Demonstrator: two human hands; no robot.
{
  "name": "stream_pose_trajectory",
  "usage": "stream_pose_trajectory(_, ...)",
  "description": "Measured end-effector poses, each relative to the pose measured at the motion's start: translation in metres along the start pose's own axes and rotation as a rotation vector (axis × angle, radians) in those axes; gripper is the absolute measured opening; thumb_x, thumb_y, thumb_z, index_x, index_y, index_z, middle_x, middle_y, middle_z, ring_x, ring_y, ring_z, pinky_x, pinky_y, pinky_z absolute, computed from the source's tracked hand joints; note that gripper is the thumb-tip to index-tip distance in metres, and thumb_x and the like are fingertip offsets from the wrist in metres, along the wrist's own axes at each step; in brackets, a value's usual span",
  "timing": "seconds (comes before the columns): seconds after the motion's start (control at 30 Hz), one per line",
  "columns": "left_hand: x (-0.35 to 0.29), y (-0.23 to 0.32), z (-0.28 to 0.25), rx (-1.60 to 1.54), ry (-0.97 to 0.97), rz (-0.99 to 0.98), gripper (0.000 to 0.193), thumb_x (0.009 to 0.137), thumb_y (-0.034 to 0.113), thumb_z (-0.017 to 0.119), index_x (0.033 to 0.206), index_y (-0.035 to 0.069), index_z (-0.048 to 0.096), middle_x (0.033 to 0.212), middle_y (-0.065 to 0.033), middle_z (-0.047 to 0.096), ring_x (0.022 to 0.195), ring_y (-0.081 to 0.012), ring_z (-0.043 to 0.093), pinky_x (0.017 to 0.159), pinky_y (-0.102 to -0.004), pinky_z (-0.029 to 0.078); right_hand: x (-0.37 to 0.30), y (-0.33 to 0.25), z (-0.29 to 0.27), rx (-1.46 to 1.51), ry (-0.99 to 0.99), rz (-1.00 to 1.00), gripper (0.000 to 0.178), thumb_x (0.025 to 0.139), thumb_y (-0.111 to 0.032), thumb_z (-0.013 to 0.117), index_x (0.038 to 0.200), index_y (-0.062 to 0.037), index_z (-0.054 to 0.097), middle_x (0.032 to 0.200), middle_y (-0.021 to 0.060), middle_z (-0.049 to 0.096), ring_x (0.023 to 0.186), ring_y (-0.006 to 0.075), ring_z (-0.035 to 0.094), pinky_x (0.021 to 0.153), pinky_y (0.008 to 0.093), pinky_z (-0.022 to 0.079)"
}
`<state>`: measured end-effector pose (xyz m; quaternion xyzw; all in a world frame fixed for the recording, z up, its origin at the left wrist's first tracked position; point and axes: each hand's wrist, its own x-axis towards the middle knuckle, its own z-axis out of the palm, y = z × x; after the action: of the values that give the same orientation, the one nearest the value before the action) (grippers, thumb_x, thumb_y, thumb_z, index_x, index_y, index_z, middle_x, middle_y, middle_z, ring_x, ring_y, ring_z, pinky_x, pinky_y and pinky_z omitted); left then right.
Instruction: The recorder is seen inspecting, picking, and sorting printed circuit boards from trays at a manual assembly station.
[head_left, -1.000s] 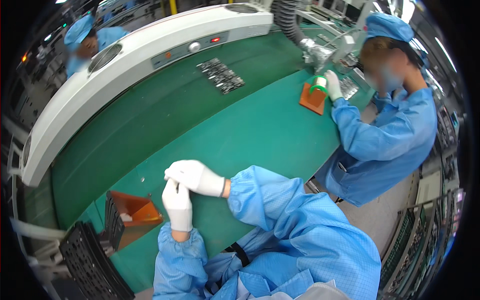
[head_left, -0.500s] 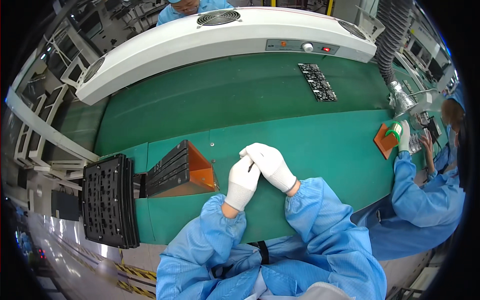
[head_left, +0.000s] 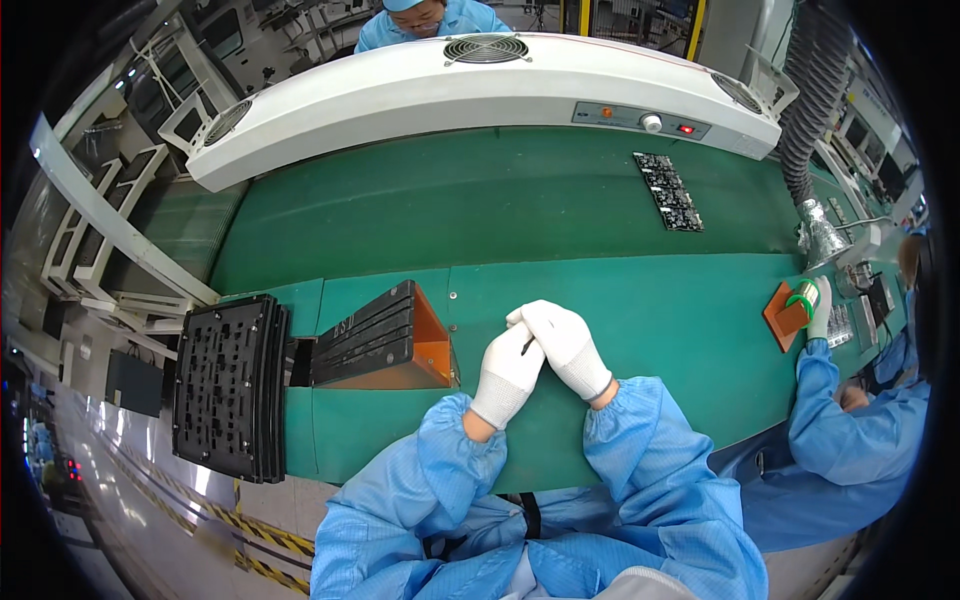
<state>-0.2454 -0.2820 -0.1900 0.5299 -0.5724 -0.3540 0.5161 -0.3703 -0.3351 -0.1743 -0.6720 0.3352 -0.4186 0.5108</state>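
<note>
Both my hands wear white knit gloves and are folded together above the green mat (head_left: 690,340). My right hand (head_left: 562,338) lies over the fingers of my left hand (head_left: 508,375). Their fingers are bent and pressed together, and the left fingertips are hidden underneath. A small dark slit or mark shows where the gloves meet; I cannot tell what it is. No tool or part shows in either hand. Nearest to them, on the left, stands a wedge-shaped black stand (head_left: 372,340) with an orange inner face.
Stacked black fixture plates (head_left: 225,385) stand at the left end. A dark circuit board panel (head_left: 668,192) lies on the far green strip (head_left: 450,200), below a long white fan unit (head_left: 480,95). At right, a co-worker's gloved hand (head_left: 820,310) is beside a green-rimmed spool (head_left: 804,297) and orange holder (head_left: 782,318).
The whole view has shifted, so the bench and my hands sit lower and farther right in the picture. My hands stay folded together. The co-worker's bare hand has lowered.
</note>
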Motion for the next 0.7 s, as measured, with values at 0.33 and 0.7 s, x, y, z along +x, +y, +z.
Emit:
stream_pose_trajectory(0.33,0.0001,0.0038,-0.0010,0.041,0.004,0.012,0.021,0.100,0.016,0.057,0.107,-0.001,0.067,0.086,-0.0154,0.069,0.078,-0.0254,0.067,0.071,-0.0360,0.051,-0.0005,-0.0004,-0.0003,-0.014,-0.012,-0.014,0.031,0.106,-0.023,0.053,0.105,0.0021,0.070,0.100,0.0131,0.071,0.092,0.0222,0.068,0.086,0.0329,0.053)
stream_pose_trajectory(0.7,0.0008,0.0036,-0.0016,0.049,0.001,0.023,0.021,0.099,0.015,0.057,0.107,-0.001,0.068,0.086,-0.0160,0.069,0.077,-0.0261,0.067,0.070,-0.0359,0.051,0.0002,0.0005,0.0007,0.001,-0.010,-0.004,0.032,0.106,-0.024,0.053,0.104,0.0027,0.071,0.098,0.0125,0.071,0.091,0.0204,0.068,0.085,0.0318,0.053)
